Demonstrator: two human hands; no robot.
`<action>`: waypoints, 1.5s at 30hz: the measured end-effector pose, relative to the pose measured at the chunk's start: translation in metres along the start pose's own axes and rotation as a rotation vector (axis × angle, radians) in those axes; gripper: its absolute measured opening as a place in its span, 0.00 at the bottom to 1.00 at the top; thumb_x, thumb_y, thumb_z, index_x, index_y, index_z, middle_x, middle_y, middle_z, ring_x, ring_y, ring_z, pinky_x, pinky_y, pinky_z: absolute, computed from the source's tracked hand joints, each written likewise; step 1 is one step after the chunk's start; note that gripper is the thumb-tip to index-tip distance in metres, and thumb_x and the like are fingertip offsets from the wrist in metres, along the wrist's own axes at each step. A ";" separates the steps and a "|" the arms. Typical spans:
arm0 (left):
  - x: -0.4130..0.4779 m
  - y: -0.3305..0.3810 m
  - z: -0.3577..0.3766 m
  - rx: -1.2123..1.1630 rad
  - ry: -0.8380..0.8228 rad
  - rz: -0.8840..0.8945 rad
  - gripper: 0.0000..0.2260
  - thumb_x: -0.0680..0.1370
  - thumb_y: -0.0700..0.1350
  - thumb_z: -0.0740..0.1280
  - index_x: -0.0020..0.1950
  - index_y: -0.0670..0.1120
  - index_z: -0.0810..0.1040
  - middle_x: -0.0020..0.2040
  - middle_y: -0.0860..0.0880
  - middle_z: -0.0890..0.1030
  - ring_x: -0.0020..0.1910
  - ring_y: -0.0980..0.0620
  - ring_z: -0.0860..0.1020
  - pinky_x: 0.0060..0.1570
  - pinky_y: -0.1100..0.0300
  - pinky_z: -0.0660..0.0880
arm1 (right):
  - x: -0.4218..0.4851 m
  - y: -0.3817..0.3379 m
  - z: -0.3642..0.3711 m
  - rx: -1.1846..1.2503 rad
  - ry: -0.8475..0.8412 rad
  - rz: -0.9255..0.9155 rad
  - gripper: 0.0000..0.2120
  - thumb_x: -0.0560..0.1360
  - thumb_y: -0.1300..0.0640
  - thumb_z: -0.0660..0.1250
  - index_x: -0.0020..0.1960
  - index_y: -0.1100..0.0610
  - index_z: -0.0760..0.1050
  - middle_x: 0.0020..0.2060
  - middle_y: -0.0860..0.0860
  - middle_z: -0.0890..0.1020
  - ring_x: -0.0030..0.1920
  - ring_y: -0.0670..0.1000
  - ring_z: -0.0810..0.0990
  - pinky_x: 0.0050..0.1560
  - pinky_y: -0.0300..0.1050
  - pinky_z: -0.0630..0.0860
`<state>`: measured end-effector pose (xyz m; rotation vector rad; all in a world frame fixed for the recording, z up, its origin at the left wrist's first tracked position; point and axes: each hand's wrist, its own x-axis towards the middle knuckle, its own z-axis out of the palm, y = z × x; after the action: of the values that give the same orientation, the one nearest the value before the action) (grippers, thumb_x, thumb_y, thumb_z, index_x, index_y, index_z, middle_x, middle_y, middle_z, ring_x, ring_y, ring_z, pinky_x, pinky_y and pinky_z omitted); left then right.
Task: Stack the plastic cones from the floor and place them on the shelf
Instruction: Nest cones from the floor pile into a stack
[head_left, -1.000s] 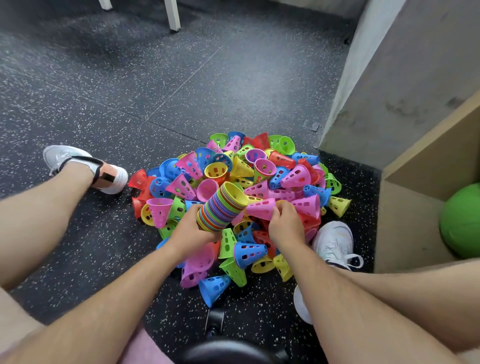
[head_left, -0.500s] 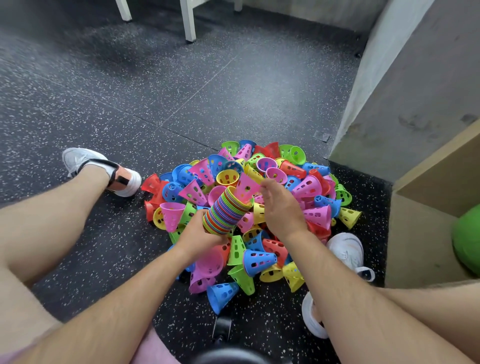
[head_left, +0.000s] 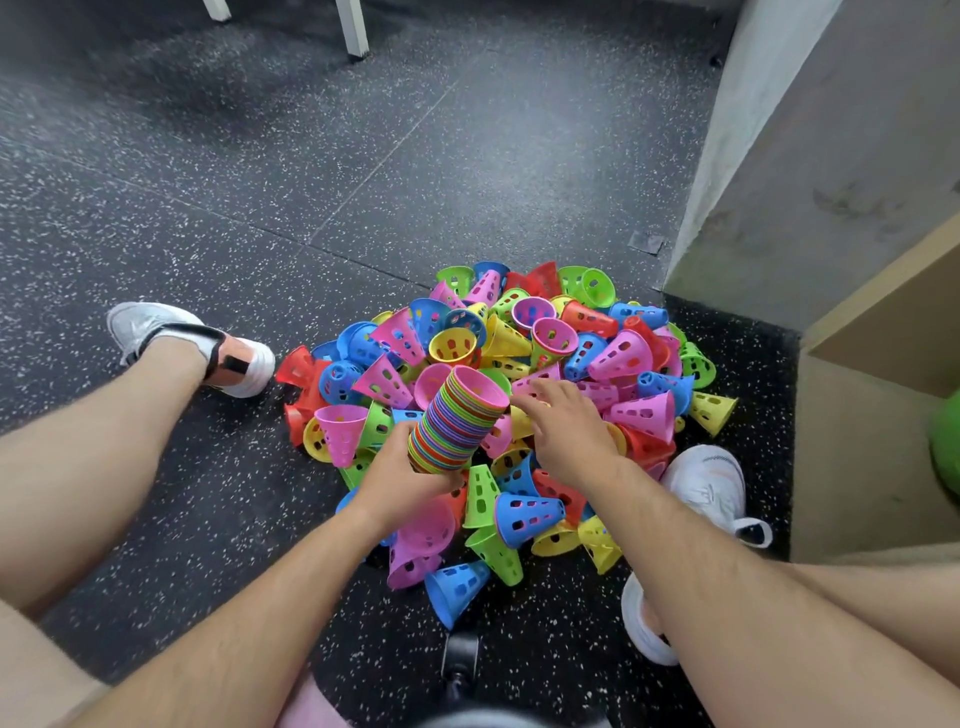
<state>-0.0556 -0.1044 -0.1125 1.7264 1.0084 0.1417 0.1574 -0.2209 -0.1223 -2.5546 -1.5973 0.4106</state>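
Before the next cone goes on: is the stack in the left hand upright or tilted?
Tilted. The stack leans rightward from the left hand, its pink open mouth visible at the top.

The loose cones (head_left: 622, 358) are thin, smooth plastic with a light sheen, and so is the nested stack (head_left: 457, 421). The floor (head_left: 260, 182) looks like matt black rubber, grainy with pale flecks. On the right, the wall (head_left: 831, 156) is rough grey concrete and the shelf (head_left: 857, 467) is pale matt wood. The near shoe (head_left: 709, 480) is white cloth.
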 end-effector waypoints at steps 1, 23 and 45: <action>0.002 -0.003 0.000 -0.008 0.000 -0.006 0.29 0.63 0.48 0.83 0.60 0.51 0.74 0.49 0.46 0.84 0.46 0.47 0.85 0.48 0.40 0.83 | 0.002 -0.001 0.003 -0.037 -0.022 -0.016 0.32 0.78 0.64 0.63 0.77 0.43 0.62 0.76 0.51 0.62 0.75 0.56 0.57 0.75 0.56 0.59; -0.010 0.025 -0.002 -0.122 0.004 0.070 0.16 0.71 0.28 0.75 0.40 0.47 0.73 0.39 0.41 0.76 0.35 0.50 0.73 0.32 0.65 0.72 | 0.023 -0.010 -0.035 0.723 0.605 0.174 0.05 0.83 0.54 0.62 0.54 0.56 0.73 0.48 0.51 0.76 0.47 0.55 0.76 0.46 0.48 0.72; 0.025 0.042 0.024 -0.062 -0.022 0.134 0.27 0.65 0.42 0.80 0.60 0.52 0.72 0.48 0.46 0.82 0.43 0.51 0.84 0.39 0.56 0.81 | 0.011 -0.029 -0.047 0.800 0.542 -0.007 0.04 0.79 0.58 0.65 0.49 0.54 0.79 0.44 0.46 0.81 0.48 0.42 0.78 0.49 0.33 0.73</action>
<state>-0.0040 -0.1074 -0.0965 1.7344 0.8637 0.2368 0.1500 -0.1956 -0.0722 -1.8271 -0.9717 0.2469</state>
